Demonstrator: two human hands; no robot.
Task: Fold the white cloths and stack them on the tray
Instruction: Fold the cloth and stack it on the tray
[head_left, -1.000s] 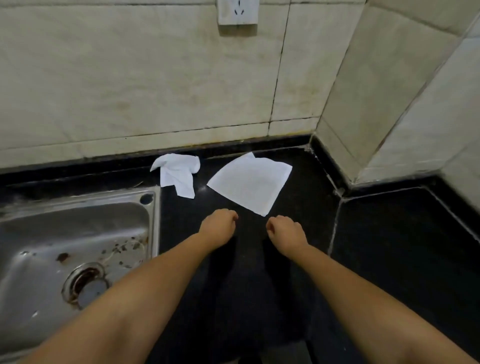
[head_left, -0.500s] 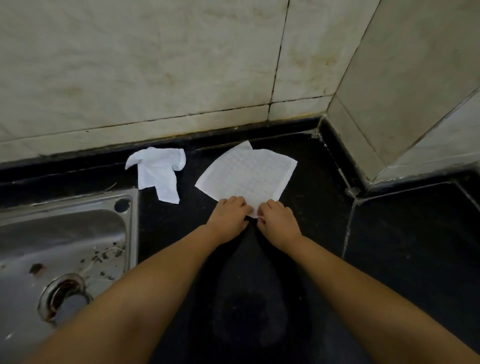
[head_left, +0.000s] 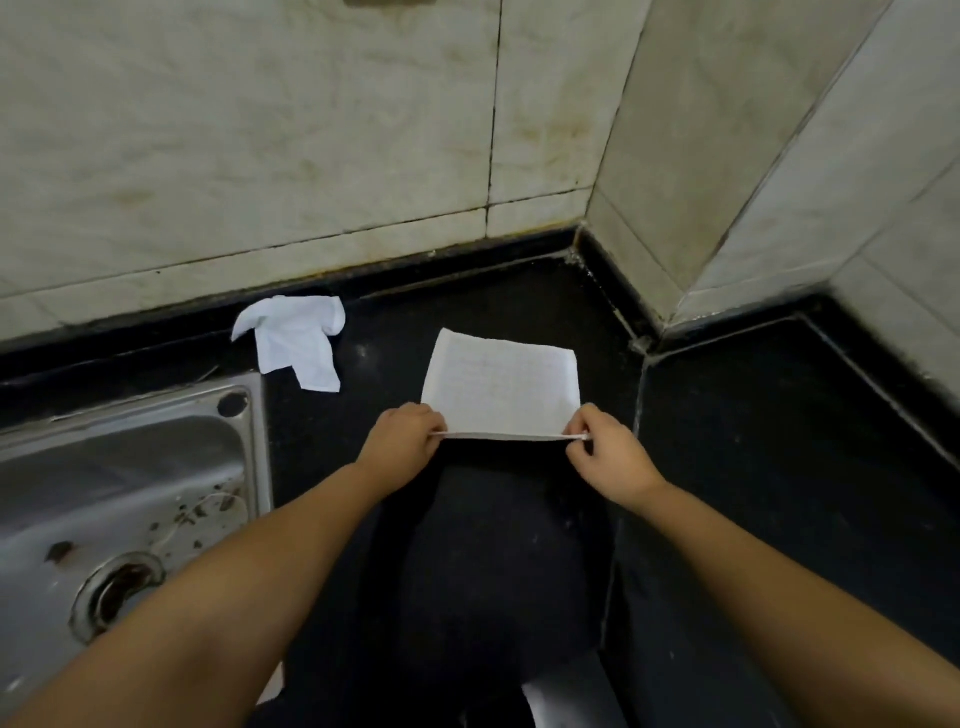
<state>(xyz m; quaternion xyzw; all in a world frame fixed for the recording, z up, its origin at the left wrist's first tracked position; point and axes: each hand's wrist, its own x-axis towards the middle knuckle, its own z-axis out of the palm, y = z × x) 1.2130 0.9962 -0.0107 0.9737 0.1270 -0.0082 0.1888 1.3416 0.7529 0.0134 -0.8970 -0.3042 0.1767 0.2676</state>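
Note:
A flat white cloth (head_left: 503, 384) lies spread on the black counter (head_left: 779, 441) in front of me, its near edge stretched straight and slightly raised. My left hand (head_left: 402, 444) pinches the near left corner, and my right hand (head_left: 602, 452) pinches the near right corner. A second white cloth (head_left: 298, 343) lies crumpled to the left, close to the wall. No tray is in view.
A steel sink (head_left: 119, 478) with a rusty drain fills the left side, its rim near the crumpled cloth. Tiled walls (head_left: 311, 130) close off the back and jut out as a corner on the right. A dark shape sits low in the middle.
My hands went from the cloth's near tip outward to its two near corners. The cloth has turned square to me, its near edge pulled taut.

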